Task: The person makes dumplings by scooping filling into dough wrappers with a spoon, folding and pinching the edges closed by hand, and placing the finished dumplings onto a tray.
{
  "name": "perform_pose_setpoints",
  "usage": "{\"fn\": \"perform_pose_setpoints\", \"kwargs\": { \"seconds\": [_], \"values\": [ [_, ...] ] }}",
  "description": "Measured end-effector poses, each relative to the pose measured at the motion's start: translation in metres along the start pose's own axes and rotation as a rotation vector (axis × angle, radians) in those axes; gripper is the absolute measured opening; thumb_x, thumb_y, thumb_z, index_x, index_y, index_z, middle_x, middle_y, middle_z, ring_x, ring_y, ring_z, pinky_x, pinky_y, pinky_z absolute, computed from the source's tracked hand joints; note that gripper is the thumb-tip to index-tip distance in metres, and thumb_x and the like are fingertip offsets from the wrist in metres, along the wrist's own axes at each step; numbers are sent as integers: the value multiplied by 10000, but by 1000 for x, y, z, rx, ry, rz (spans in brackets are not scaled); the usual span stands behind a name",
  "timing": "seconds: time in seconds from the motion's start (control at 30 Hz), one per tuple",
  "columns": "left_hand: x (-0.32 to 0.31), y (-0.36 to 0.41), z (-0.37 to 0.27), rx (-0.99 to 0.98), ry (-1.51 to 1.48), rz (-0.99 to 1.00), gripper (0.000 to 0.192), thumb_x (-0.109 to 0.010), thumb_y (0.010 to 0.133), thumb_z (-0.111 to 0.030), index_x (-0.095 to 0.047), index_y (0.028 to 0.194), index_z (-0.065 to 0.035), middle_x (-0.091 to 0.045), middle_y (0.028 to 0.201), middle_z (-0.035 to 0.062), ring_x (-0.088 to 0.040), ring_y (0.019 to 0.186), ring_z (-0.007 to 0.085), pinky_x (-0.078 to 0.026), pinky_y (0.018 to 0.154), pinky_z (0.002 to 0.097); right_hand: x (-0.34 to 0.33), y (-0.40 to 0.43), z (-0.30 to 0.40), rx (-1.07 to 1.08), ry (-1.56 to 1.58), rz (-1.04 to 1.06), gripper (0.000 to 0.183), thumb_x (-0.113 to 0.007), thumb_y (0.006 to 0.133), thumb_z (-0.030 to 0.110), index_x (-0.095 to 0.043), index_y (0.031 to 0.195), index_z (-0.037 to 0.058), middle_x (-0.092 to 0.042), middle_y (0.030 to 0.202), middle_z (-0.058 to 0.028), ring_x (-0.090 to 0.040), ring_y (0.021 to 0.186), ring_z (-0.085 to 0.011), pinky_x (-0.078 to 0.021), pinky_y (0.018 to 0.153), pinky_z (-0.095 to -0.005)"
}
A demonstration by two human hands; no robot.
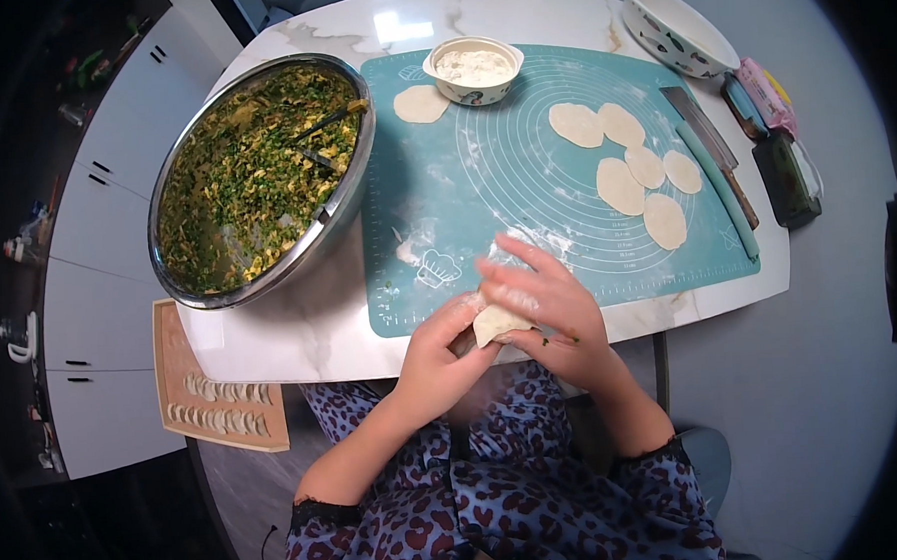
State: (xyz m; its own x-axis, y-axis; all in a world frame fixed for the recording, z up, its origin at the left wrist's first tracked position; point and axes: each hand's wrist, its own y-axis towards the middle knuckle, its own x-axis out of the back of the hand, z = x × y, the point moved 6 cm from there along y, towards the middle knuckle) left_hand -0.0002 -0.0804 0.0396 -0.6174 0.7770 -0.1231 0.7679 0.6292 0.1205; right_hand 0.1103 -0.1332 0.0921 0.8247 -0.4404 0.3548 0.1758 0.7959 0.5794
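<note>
A folded dough wrapper [500,323] is held near the table's front edge, its inside hidden from me. My left hand [445,349] grips it from the left, thumb along its lower side. On the other side my right hand [562,312] pinches its lower right with the thumb, while the raised fingers blur over the top. Bits of green stick to the right thumb. To the left stands a large steel bowl [163,240] of chopped green and yellow filling [256,168], with a dark-handled utensil [322,126] in it. Several flat dough wrappers [619,187] lie to the right on the teal silicone mat [422,183].
Beyond my hands are a bowl of flour [477,67] and a single wrapper [420,104]. A cleaver [701,122] and a teal rolling pin [718,189] lie at right. A white bowl [678,26] stands behind. Lower left, a wooden tray [168,367] holds rows of dumplings [218,420].
</note>
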Motion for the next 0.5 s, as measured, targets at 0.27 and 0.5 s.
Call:
{"fn": "perform_pose_setpoints", "kwargs": {
  "seconds": [0.27, 0.5],
  "values": [
    [-1, 1, 1, 87, 49, 53, 289, -563, 769, -4, -547, 1058, -2, -555, 936, 20, -424, 659, 47, -346, 573, 177, -5, -9, -2, 164, -107, 241, 326, -654, 710, 109, -603, 1032, 100, -614, 1069, -67, -470, 1140, -343, -335, 942, -479],
    [0, 4, -3, -35, 100, 107, 281, -571, 758, -24, -555, 1037, 2, -564, 975, 81, -549, 902, 181, -425, 779, 278, -5, 3, 5, 41, 41, 100, 298, -666, 694, 99, -614, 987, 89, -611, 1075, -50, -472, 1135, -345, -335, 944, -494]
  ]
}}
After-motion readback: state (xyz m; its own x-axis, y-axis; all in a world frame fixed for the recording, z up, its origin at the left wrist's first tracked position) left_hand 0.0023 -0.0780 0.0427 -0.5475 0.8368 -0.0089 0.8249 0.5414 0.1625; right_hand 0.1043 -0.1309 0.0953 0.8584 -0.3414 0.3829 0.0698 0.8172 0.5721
